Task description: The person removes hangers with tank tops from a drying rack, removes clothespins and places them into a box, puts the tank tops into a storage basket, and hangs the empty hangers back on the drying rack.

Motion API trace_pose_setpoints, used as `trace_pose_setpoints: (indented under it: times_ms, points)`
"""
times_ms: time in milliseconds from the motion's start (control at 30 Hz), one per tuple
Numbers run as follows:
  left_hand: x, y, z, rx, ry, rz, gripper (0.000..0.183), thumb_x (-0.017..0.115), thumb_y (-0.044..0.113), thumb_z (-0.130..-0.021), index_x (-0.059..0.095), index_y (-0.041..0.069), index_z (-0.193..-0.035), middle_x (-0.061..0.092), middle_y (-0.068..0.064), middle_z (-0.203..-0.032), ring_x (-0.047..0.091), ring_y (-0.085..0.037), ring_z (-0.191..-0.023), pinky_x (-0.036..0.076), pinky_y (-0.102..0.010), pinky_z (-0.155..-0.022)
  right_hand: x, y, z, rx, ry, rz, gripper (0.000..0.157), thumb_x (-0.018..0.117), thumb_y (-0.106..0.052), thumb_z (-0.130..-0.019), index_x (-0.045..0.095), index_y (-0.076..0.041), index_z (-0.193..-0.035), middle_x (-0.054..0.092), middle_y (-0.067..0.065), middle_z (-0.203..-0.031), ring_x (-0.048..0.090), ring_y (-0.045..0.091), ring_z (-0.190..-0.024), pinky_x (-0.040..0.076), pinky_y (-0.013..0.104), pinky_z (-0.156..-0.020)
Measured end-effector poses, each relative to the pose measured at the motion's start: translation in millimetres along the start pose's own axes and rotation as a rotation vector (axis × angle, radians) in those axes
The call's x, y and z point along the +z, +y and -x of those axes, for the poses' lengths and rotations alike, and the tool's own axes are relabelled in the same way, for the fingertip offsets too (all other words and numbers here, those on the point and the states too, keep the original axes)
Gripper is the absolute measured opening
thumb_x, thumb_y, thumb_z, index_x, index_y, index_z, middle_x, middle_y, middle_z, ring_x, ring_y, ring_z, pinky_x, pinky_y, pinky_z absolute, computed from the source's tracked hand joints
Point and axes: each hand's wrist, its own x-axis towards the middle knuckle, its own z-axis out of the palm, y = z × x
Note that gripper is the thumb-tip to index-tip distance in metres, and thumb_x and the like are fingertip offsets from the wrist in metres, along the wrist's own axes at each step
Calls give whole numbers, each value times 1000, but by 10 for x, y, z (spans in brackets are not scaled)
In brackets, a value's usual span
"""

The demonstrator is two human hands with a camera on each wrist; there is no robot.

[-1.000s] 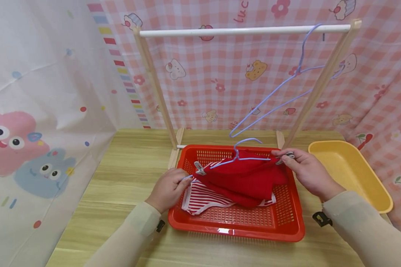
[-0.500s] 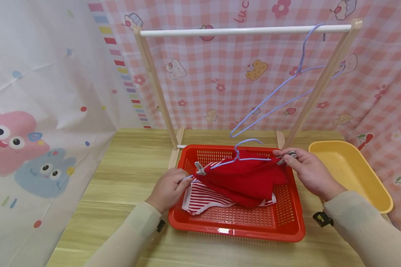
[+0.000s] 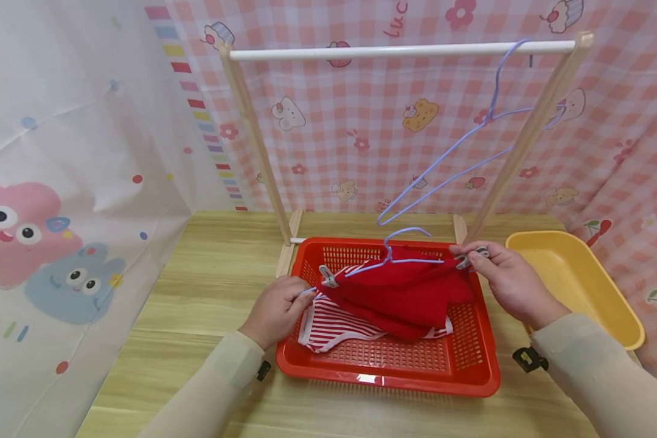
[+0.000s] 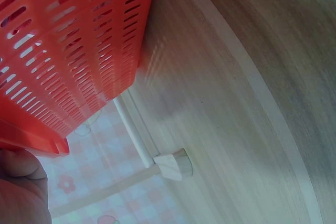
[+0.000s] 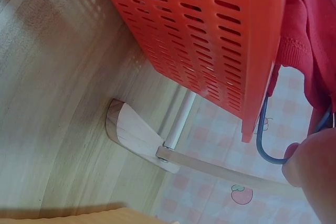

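A lavender wire hanger (image 3: pixel 416 261) lies over a red garment (image 3: pixel 399 298), above the red basket (image 3: pixel 361 378). At its left end my left hand (image 3: pixel 274 309) pinches the hanger wire, close to a grey clothespin (image 3: pixel 328 277) clipped on the garment. My right hand (image 3: pixel 511 285) pinches a second grey clothespin (image 3: pixel 465 260) at the garment's right corner; whether its jaws are on the cloth is unclear. Under the red garment lies a red-and-white striped garment (image 3: pixel 336 322). In the right wrist view, a loop of the hanger (image 5: pixel 261 135) shows beside my thumb.
Behind the basket stands a wooden rack with a white rod (image 3: pixel 361 53). Another lavender hanger (image 3: pixel 443 155) hangs from the rod's right part. To the right, a yellow tray (image 3: pixel 575 274) sits partly behind my right arm. Wood-grain tabletop (image 3: pixel 197 292) extends left of the basket.
The clothespin in my right hand has shifted and turned slightly to the right, along with my fingers. My left hand, the hanger and the garments look unmoved.
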Motion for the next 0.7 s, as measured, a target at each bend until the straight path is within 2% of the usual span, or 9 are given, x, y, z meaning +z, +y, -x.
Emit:
trace_pose_setpoints:
  times_ms: [200, 533, 700]
  points:
    - [0, 1, 0, 3, 1, -1, 30, 63, 26, -105, 67, 17, -77, 75, 3, -102, 64, -15, -100, 57, -43, -95, 9, 9, 4, -58, 9, -59, 30, 48, -18, -113, 60, 6, -127, 66, -31, -122, 57, -11, -118, 46, 10, -94]
    - [1, -5, 4, 12, 3, 1, 28, 62, 24, -105, 68, 17, -79, 75, 3, -102, 64, -15, -100, 57, -43, -95, -6, 30, 9, -96, -19, -262, 21, 48, -12, -112, 66, -7, -122, 71, -20, -124, 60, -3, -118, 44, 15, -97]
    - [0, -3, 4, 14, 1, -2, 28, 62, 25, -105, 69, 17, -79, 74, 3, -101, 63, -15, -99, 57, -43, -94, -17, 47, 8, -100, -24, -327, 22, 47, -13, -112, 66, -7, -122, 71, -17, -125, 60, 0, -115, 45, 15, -97]
